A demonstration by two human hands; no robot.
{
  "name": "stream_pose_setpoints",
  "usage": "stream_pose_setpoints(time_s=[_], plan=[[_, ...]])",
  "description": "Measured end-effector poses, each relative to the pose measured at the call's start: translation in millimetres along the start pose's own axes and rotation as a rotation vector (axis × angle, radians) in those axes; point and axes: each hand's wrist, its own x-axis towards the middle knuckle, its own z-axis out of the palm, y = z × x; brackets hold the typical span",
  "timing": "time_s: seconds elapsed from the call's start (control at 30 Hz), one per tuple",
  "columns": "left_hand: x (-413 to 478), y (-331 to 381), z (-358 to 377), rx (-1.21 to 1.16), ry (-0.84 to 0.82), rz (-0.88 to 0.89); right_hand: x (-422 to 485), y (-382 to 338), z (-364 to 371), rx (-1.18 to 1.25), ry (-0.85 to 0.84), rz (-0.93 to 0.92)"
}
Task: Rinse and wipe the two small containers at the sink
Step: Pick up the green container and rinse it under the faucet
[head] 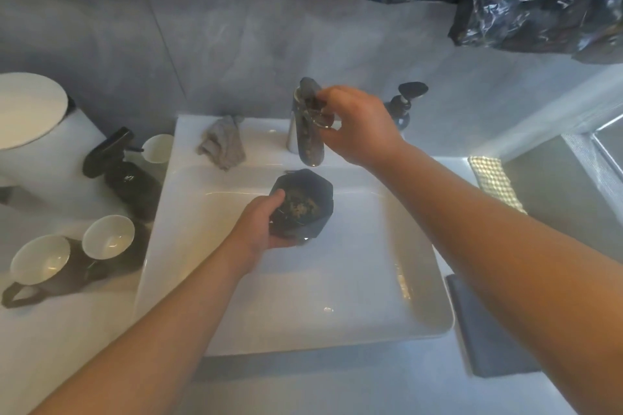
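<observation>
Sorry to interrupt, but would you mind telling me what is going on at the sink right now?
A person is working at the white sink. Their left grip holds a dark faceted container, speckled with residue inside, just below the faucet spout. Their right grip is curled on the faucet handle. I cannot tell whether water is running. A grey cloth lies crumpled on the sink's back rim, untouched.

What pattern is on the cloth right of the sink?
The folded cloth has a small light-and-dark check; head view.
</observation>
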Motion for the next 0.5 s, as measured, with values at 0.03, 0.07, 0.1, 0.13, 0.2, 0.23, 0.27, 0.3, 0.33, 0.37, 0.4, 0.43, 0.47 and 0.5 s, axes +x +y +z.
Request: stream_pose_setpoints(time_s=[0.03, 0.07, 0.1, 0.13, 0.2, 0.23, 0.27, 0.3, 0.33, 0.37, 0.4, 0.43, 0.47, 0.5], plan=[[0, 1, 1, -0.004, 0.003, 0.003, 1, 0, -1, 0.000, 0.006, 0.002], [1, 2, 1, -0.007, 0.004, 0.006, 2, 1, -1, 0.001, 0.008, 0.009], [2, 2, 2, -0.009, 0.005, 0.010, 4, 1, -1, 0.006, 0.008, 0.014], [2, 3, 2, -0.010, 0.006, 0.015, 5, 2, -2, 0.015, 0.010, 0.019], [3, 3, 3, -0.017, 0.011, 0.025, 8, 3, -3, 0.030, 0.014, 0.020], [4, 3, 2, -0.022, 0.017, 0.026, 8, 3, -3, 0.034, 0.017, 0.015], [5, 3, 1, -0.024, 0.024, 0.025, 9, 3, -4, 0.039, 0.026, 0.011], [6, 3, 0, -0.027, 0.031, 0.024, 10, 4, -4, 0.044, 0.033, 0.008], [8, 2, -1, -0.027, 0.036, 0.022, 11, 4, -4, 0.046, 0.039, 0.008], [9, 1, -2, -0.027, 0.039, 0.021, 12, 4, -4, 0.044, 0.042, 0.007], [10, 1, -3, -0.025, 0.040, 0.021, 13, 4, -5, 0.042, 0.038, 0.006], [12, 0, -4, -0.026, 0.040, 0.022, 14, 5, -5, 0.042, 0.032, 0.008], [12, 0, -4, -0.026, 0.042, 0.022, 16, 5, -6, 0.046, 0.027, 0.016], [13, -1, -5, -0.025, 0.044, 0.022, 17, 4, -7, 0.050, 0.020, 0.025]])
